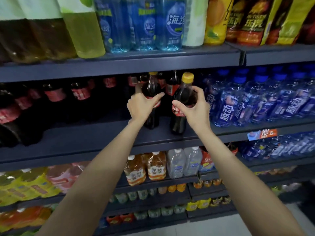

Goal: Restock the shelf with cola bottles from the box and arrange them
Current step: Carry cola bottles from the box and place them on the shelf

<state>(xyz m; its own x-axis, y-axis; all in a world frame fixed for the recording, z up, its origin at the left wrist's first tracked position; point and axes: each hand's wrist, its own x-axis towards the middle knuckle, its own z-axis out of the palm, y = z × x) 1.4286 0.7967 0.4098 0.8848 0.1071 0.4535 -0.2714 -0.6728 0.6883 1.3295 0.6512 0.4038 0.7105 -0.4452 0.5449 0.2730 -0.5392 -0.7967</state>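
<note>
Two cola bottles with yellow caps and red labels stand upright on the dark middle shelf (95,133). My left hand (142,105) is wrapped around the label of the farther cola bottle (152,87). My right hand (194,106) grips the nearer cola bottle (183,92) at its shoulder; this bottle stands close to the shelf's front edge. More cola bottles (56,94) with red labels fill the shelf to the left and behind. The box is out of sight.
Blue drink bottles (255,99) crowd the same shelf right of the cola. Large green, blue and yellow bottles (144,24) line the shelf above. Tea and water bottles (156,167) sit on the lower shelves. A bare strip of shelf lies left of my hands.
</note>
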